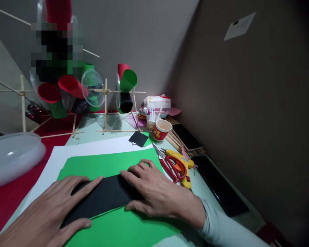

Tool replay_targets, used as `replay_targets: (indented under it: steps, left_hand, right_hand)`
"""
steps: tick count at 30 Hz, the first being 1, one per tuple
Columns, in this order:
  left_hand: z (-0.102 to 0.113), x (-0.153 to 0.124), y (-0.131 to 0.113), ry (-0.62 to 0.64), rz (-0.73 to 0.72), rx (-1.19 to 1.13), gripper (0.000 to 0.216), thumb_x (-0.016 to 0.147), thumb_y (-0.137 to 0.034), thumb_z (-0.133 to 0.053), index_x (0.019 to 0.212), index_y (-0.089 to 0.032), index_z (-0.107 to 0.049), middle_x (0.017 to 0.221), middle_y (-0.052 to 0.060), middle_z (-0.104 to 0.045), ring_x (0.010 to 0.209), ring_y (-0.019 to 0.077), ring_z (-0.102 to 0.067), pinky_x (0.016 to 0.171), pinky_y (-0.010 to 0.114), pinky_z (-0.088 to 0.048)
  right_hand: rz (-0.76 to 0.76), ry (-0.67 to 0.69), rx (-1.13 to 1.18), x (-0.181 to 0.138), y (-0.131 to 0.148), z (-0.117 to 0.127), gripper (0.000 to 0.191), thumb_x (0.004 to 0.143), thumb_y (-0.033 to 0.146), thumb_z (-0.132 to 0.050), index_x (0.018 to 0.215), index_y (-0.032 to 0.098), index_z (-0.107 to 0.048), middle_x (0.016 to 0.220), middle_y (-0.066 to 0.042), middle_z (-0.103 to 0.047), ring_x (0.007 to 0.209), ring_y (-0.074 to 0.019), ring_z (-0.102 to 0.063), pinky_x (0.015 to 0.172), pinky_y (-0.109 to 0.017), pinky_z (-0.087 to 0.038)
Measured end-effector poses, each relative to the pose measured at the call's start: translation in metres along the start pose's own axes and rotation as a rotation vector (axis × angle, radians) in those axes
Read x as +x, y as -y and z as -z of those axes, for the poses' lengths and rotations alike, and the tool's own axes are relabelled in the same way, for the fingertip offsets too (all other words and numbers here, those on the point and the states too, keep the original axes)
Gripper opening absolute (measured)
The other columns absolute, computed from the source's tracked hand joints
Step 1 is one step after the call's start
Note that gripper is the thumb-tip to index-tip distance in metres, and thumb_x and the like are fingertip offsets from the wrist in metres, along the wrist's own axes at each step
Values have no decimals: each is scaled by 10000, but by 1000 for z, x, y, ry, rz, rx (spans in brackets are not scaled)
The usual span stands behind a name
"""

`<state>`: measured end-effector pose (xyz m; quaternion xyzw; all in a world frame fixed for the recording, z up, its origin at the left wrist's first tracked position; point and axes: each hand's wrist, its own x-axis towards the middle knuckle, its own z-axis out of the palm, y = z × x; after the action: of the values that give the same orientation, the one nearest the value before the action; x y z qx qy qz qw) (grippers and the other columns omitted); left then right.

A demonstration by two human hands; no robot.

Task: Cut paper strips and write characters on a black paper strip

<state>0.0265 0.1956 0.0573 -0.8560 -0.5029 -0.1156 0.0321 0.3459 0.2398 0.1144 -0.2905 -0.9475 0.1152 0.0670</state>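
A black paper strip (105, 195) lies across a green paper sheet (95, 163), with a thin green edge showing under its near side. My left hand (59, 202) holds the strip's left end, thumb at the near edge and index finger stretched over the far edge. At the other end, my right hand (154, 190) grips it the same way, with the thumb on the near edge and fingers at the far edge. Parts of both ends are hidden under my hands. White paper (93, 145) shows beneath the green sheet.
Red-handled scissors (173, 168) and a yellow glue gun (187, 168) lie right of the paper. Behind are a paper cup (162, 129), a small black square (138, 138), a stick frame (105, 109) carrying coloured cups, and phones (218, 185). A balloon (14, 157) rests left.
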Motion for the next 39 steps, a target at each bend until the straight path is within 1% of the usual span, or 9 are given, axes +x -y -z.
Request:
replay_targets:
  steps: [6, 11, 17, 22, 24, 27, 31, 36, 39]
  left_hand:
    - [-1, -36, 5, 44, 175, 25, 879, 875, -695, -523, 1597, -368, -143, 1661, 48, -310, 1438, 349, -429, 1099, 506, -467]
    - [-3, -63, -6, -74, 306, 74, 865, 905, -662, -477, 1607, -309, -116, 1650, 72, -334, 1441, 335, -431, 1153, 551, -402]
    - [-1, -57, -20, -62, 237, 41, 738, 961, -513, -460, 1602, -310, -157, 1663, 3, -307, 1476, 224, -387, 1129, 366, -440]
    - [-7, -53, -24, -5, 362, -89, 723, 964, -534, -467, 1590, -392, -133, 1649, -5, -338, 1465, 243, -405, 1127, 487, -428]
    - [-13, -54, -23, -61, 404, -123, 692, 964, -539, -464, 1577, -415, -167, 1638, -7, -362, 1460, 249, -412, 1116, 510, -428]
    - [-20, -54, -21, -175, 432, -177, 638, 976, -509, -449, 1564, -425, -215, 1631, -6, -379, 1466, 252, -399, 1127, 505, -408]
    - [-20, -49, -20, -143, 437, -291, 645, 998, -439, -412, 1577, -439, -129, 1678, -3, -275, 1502, 280, -318, 1175, 536, -346]
    - [-23, -44, -20, -89, 417, -328, 642, 1008, -409, -371, 1573, -465, -71, 1698, 3, -206, 1523, 302, -256, 1179, 595, -337]
    - [-30, -44, -19, -99, 388, -289, 639, 1003, -400, -385, 1567, -477, -97, 1687, 3, -244, 1515, 305, -280, 1173, 614, -336]
  right_hand:
    - [-50, 53, 43, -7, 4, 5, 620, 963, 530, -586, 1452, 164, -474, 1229, -146, -590, 1108, -319, -527, 974, -489, -437]
    - [-56, 77, 87, -7, 2, 4, 567, 970, 447, -588, 1461, 188, -476, 1279, -155, -577, 1149, -327, -518, 1004, -519, -429]
    - [-72, 75, 110, -6, 3, 5, 548, 958, 428, -603, 1452, 220, -491, 1297, -143, -576, 1165, -325, -521, 1021, -541, -430]
    - [-60, 52, 154, -6, 7, 8, 561, 955, 420, -624, 1465, 229, -488, 1390, -138, -571, 1232, -321, -520, 1056, -530, -436]
    - [-65, 45, 170, -8, 9, 10, 586, 968, 462, -606, 1487, 225, -474, 1498, -152, -506, 1363, -344, -448, 1129, -555, -386]
    - [-184, 71, 207, -17, 11, 9, 647, 995, 452, -560, 1562, 192, -387, 1665, -183, -265, 1541, -382, -203, 1205, -606, -287]
    - [-365, 114, 312, -26, 14, -7, 758, 1011, 426, -515, 1622, 94, -214, 1684, -234, 5, 1557, -396, -17, 1214, -622, -242]
    - [-347, 102, 396, -18, 21, -30, 842, 956, 339, -606, 1624, 71, -170, 1660, -245, 43, 1519, -395, 88, 1204, -660, -93]
    - [-357, 119, 436, -11, 25, -30, 858, 926, 281, -636, 1619, 58, -182, 1646, -258, 67, 1502, -414, 106, 1193, -674, -92]
